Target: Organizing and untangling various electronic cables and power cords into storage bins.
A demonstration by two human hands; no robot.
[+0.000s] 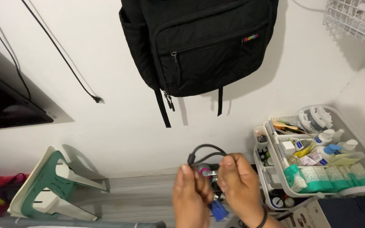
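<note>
Near the bottom centre, the left hand (pixel 189 198) and right hand (pixel 238 185) curl their fingers closed around a small grey and pink handheld device (pixel 205 170), whose looped black cord (pixel 205 151) arches just above them. A black quilted fabric backpack (pixel 199 42) hangs on the far wall, and a white plastic cart (pixel 360 191) of bottles stands at the right.

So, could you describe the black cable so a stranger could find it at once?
Start at the big black backpack hanging on the white wall and look straight down to the two hands. The black cable arches in a loop just above their fingertips. Unlike the thin wire running down the wall, it is thick and held.
</note>
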